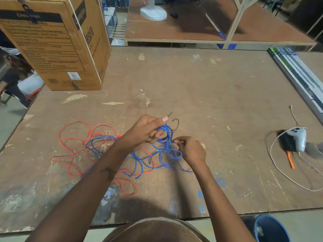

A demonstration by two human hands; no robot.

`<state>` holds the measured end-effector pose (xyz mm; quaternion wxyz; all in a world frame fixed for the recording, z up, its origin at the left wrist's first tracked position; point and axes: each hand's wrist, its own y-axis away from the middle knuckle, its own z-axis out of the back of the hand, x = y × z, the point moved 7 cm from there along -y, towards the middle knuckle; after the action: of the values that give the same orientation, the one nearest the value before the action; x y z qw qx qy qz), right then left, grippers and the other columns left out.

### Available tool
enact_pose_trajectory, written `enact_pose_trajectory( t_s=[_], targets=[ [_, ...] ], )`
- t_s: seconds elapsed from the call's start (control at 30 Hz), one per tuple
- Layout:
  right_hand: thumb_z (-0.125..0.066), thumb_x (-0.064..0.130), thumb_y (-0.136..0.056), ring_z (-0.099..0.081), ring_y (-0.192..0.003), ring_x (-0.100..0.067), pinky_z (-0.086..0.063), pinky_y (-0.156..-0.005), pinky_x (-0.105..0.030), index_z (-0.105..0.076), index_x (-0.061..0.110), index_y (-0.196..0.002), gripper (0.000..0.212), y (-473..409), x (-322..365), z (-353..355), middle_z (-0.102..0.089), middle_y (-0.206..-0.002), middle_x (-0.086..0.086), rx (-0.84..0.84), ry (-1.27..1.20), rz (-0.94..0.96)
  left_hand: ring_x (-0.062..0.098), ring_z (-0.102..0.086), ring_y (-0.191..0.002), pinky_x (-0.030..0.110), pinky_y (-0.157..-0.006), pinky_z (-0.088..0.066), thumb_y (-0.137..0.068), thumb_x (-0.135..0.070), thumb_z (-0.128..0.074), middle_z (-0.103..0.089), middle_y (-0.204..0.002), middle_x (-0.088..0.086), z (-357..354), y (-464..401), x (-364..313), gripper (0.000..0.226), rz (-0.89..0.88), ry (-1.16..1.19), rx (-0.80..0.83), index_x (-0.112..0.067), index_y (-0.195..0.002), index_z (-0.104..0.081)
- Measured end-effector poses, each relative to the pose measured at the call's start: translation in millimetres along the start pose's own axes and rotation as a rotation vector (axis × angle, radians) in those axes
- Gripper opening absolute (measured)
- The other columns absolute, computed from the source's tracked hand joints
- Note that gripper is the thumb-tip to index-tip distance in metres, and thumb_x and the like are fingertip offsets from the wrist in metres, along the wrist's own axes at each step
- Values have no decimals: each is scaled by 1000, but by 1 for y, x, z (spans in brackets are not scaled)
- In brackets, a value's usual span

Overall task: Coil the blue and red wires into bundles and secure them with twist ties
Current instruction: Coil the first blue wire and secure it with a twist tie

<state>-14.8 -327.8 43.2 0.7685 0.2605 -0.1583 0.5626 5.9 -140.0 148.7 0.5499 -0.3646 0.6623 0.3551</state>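
Note:
My left hand [148, 131] grips a bunch of blue wire [165, 137] loops held up above the table. A thin black tie [175, 124] arcs around the top of that bunch. My right hand [189, 149] pinches something small beside the blue loops, apparently the tie's end. More blue wire trails loose on the wooden table [192, 88] under my hands. The red wire [76, 135] lies uncoiled in wide loops to the left, tangled with blue strands under my left forearm.
A large cardboard box [57, 42] stands at the table's back left. At the right lie a white handheld device [298, 138], an orange-handled tool [290, 160] and a white cord [279, 172]. A blue bucket [271, 227] sits below the front edge.

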Motion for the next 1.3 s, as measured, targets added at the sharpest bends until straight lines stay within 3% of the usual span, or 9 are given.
enact_pose_trajectory(
  t_s=[0.2,0.27,0.4,0.6,0.73,0.83,0.97,1.13,1.3],
  targets=[
    [-60,24,-97,-73,-92,-10,-56,-89,-34,-81,30,-92,22,3,-14,-37,-80,-78,9,453,191,114,10,-18,-36,27,-45,-10,-112,-36,-49,-34,-41,-5,32,-21,1,63,-33,35,-343,4,-64,-60],
    [-59,14,-96,-72,-98,-20,-55,-90,-38,-81,22,-93,24,10,0,-36,-80,-94,4,456,171,288,15,-37,-45,31,-49,-10,-112,-38,-50,-51,-43,-2,34,-28,18,68,37,-82,-363,0,-56,-48],
    [-48,-8,-90,-63,-104,14,-45,-94,-9,-82,24,-109,51,38,34,-9,-70,-107,30,338,-161,404,31,-47,-71,40,-58,-19,-108,-50,-53,-57,-48,-2,34,-34,43,74,71,-168,-420,-15,-44,-48],
    [-55,41,-99,-66,-117,8,-39,-103,-12,-84,15,-97,39,56,29,-6,-79,-119,16,441,-690,136,20,-47,-61,36,-64,-34,-101,-70,-44,-41,-61,29,27,-23,19,61,-38,-370,-571,-27,-69,-74],
    [-74,68,-90,-63,-85,-14,-39,-77,-26,-60,13,-87,57,46,-5,-11,-69,-92,4,-18,-859,-160,22,-45,-51,35,-65,-45,-107,-54,-52,-50,-49,6,18,-15,0,58,-41,-518,-553,-28,-60,-76],
    [-90,13,-82,-55,-109,-26,-48,-93,-37,-47,15,-116,55,63,0,15,-48,-118,-3,-529,-585,12,11,-46,-45,34,-63,-43,-105,-47,-58,-56,-47,-4,5,-10,-3,57,-6,-559,-512,-23,-55,-71],
    [-61,-16,-88,-53,-137,-15,-43,-113,-25,-48,9,-147,65,76,57,28,-54,-145,1,-412,-663,438,12,-43,-46,32,-62,-40,-105,-45,-59,-48,-45,-4,-11,-5,1,56,25,-597,-382,-29,-52,-70],
    [-46,-3,-108,-68,-99,-19,-55,-94,-50,-67,19,-117,31,56,59,10,-71,-104,6,-252,-801,345,7,-46,-43,28,-60,-40,-109,-45,-52,-51,-44,-6,-18,-2,-19,58,41,-520,-270,-17,-63,-72],
    [-39,12,-118,-53,-66,-20,-48,-66,-39,-69,15,-121,31,46,63,2,-63,-78,7,-178,-1002,255,12,-35,-37,26,-49,-36,-115,-37,-37,-35,-42,-9,-24,-2,-30,59,17,-345,-264,2,-86,-71]
  ],
)
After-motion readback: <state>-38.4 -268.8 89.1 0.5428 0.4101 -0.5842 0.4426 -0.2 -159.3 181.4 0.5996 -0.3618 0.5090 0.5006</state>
